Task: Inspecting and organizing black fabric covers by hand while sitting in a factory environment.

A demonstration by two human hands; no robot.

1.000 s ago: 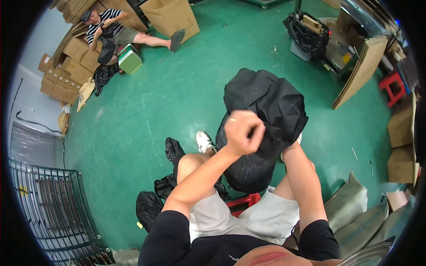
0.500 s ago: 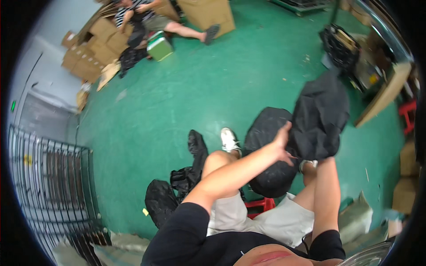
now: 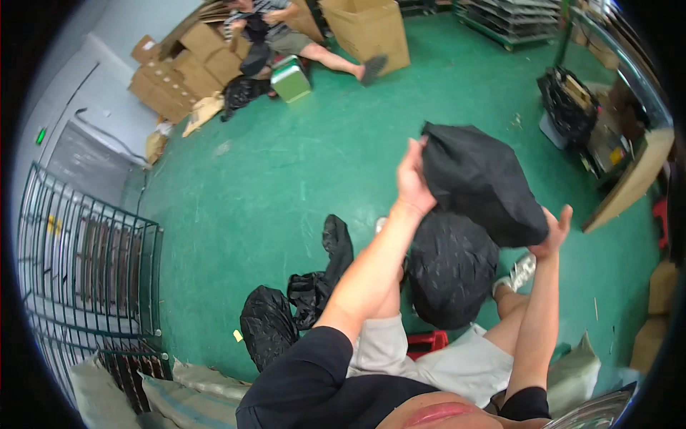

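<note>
A black cloth cover (image 3: 482,182), rounded and bag-like, is held up in front of me between both hands. My left hand (image 3: 414,175) grips its left end, the fingers partly hidden by the cloth. At its lower right end my right hand (image 3: 550,232) holds on, thumb sticking out and the other fingers mostly behind the fabric. Underneath, between my legs, stands a bulky round bundle wrapped in wrinkled black material (image 3: 454,272); the held cover hides its upper part.
Several crumpled black pieces (image 3: 268,325) lie left of my legs. Under me is a red stool (image 3: 426,343). A green wire rack (image 3: 93,264) stands left, a bin with a black liner (image 3: 568,107) right. Across the green floor, a person (image 3: 286,36) sits near cardboard boxes (image 3: 364,32).
My left hand has moved up and left onto the cover's far end. The cover has swung from upright to slanting and shifted left; my right hand has risen slightly with it.
</note>
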